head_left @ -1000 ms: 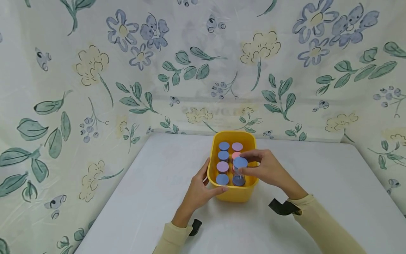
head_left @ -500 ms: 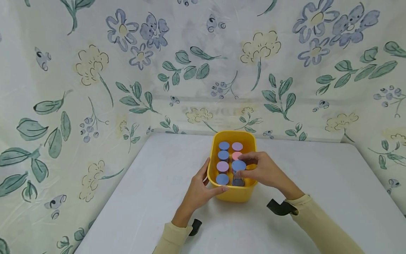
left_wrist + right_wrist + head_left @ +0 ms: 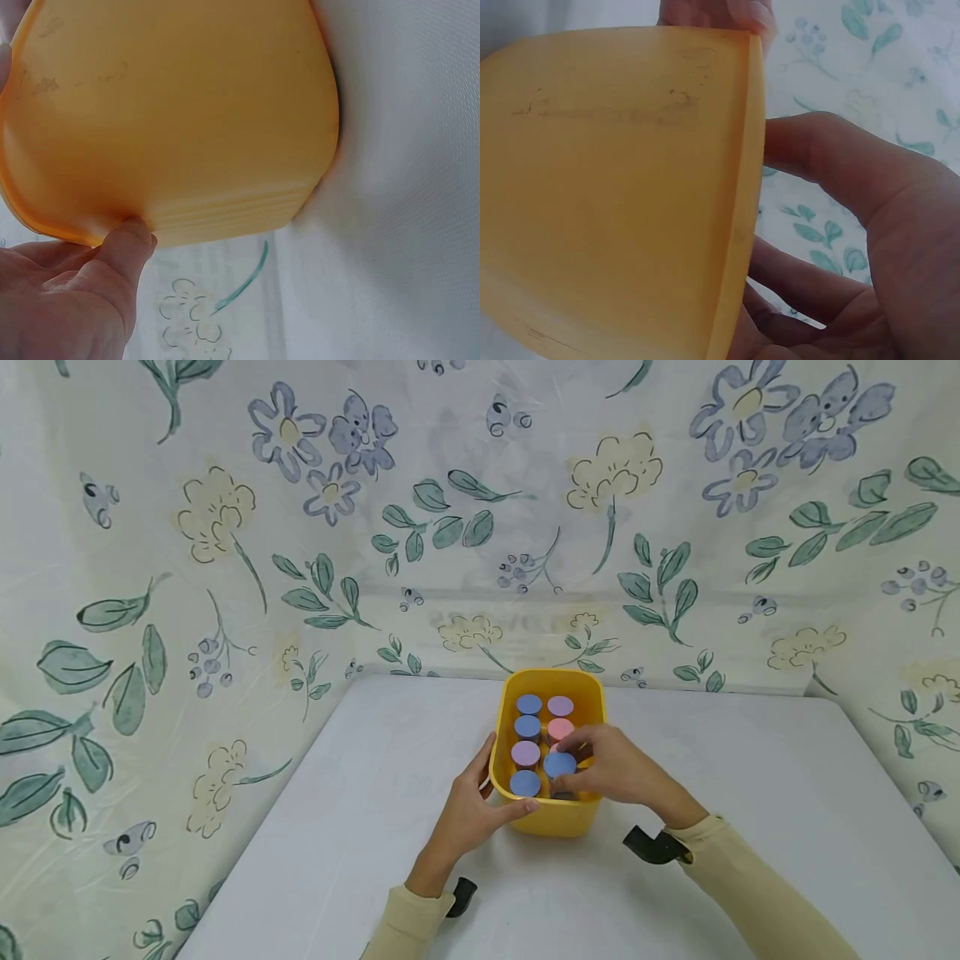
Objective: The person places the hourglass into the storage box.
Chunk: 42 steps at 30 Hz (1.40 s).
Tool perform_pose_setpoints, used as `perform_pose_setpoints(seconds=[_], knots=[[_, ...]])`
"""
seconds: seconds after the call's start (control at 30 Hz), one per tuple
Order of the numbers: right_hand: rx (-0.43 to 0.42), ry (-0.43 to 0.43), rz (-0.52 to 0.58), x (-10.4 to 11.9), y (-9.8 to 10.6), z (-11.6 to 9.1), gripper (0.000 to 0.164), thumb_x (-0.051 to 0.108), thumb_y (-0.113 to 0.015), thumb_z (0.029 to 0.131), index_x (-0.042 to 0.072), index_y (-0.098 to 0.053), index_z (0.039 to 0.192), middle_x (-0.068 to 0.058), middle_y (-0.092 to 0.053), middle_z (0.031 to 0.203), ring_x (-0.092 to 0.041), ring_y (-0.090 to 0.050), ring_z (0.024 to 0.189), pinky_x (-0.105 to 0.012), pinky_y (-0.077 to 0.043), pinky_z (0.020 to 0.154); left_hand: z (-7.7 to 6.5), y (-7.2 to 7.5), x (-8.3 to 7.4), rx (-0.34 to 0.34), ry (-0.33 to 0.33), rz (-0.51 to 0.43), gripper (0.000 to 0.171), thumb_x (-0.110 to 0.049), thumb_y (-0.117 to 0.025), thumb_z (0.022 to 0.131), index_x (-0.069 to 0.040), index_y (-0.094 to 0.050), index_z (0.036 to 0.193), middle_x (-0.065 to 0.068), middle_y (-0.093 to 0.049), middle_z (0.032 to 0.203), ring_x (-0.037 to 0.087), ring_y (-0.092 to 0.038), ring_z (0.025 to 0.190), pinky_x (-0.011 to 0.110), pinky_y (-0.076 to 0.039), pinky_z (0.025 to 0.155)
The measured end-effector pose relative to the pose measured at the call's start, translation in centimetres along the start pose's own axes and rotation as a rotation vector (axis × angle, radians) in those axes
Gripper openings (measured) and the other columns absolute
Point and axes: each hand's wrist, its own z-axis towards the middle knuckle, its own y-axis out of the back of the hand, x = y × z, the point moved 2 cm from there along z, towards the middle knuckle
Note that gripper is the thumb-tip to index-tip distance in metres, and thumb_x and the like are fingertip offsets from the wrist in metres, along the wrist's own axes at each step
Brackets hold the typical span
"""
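Note:
A yellow plastic bin (image 3: 555, 821) stands on the white table, holding two rows of small jars with blue, purple and pink lids. My left hand (image 3: 468, 818) grips the bin's near left corner, thumb on the front rim and fingers along the left side. In the left wrist view its fingertips press the bin's outer wall (image 3: 187, 112). My right hand (image 3: 630, 770) reaches over the right rim and pinches a jar with a blue lid (image 3: 560, 764) in the near right corner. The bin's wall (image 3: 615, 180) hides that jar in the right wrist view.
A blue-lidded jar (image 3: 525, 783) sits just left of the pinched one. Behind it are a purple-lidded jar (image 3: 526, 753) and a pink-lidded jar (image 3: 560, 729). A flower-printed curtain (image 3: 480, 543) hangs beyond the table (image 3: 750, 777).
My right hand has moved down and slightly left, lowering the blue-lidded jar deeper into the bin's near right corner. My left hand has stayed in place on the bin.

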Motion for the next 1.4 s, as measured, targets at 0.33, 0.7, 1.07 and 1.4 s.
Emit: perform_pose_setpoints(seconds=[0.33, 0.7, 1.07, 1.4], knots=[[0.044, 0.041, -0.081, 0.5, -0.6, 0.4, 0.021, 0.01, -0.086, 0.081, 0.003, -0.074, 0.098, -0.003, -0.069, 0.083, -0.015, -0.06, 0.072, -0.023, -0.06, 0.068, 0.0, 0.0, -0.1, -0.005, 0.01, 0.006, 0.11, -0.041, -0.086, 0.085, -0.017, -0.017, 0.167, 0.001, -0.024, 0.173, 0.031, -0.035, 0.157, 0.051, -0.039, 0.121], [0.058, 0.048, -0.208, 0.9, -1.6, 0.9, 0.021, 0.011, -0.088, 0.08, 0.005, -0.072, 0.093, 0.0, -0.068, 0.08, -0.014, -0.059, 0.072, -0.025, -0.062, 0.074, -0.1, 0.0, 0.1, -0.007, 0.015, 0.002, 0.109, -0.04, -0.085, 0.085, -0.018, -0.017, 0.167, 0.001, -0.025, 0.173, 0.032, -0.036, 0.156, 0.051, -0.04, 0.121], [0.054, 0.041, -0.26, 1.1, -1.7, 1.0, 0.019, 0.011, -0.089, 0.08, 0.004, -0.074, 0.089, 0.001, -0.065, 0.073, -0.012, -0.057, 0.067, -0.02, -0.058, 0.065, 0.1, 0.1, 0.0, -0.007, -0.007, 0.002, 0.109, -0.041, -0.085, 0.085, -0.018, -0.017, 0.167, 0.001, -0.026, 0.173, 0.031, -0.037, 0.156, 0.052, -0.04, 0.121], [0.054, 0.031, -0.265, 1.3, -1.8, 0.8, 0.019, 0.008, -0.089, 0.08, 0.002, -0.074, 0.089, -0.001, -0.063, 0.071, -0.012, -0.057, 0.067, -0.022, -0.059, 0.066, 0.0, 0.0, 0.2, -0.008, 0.008, 0.001, 0.109, -0.038, -0.086, 0.085, -0.017, -0.017, 0.167, 0.001, -0.025, 0.173, 0.032, -0.037, 0.156, 0.052, -0.04, 0.121]])
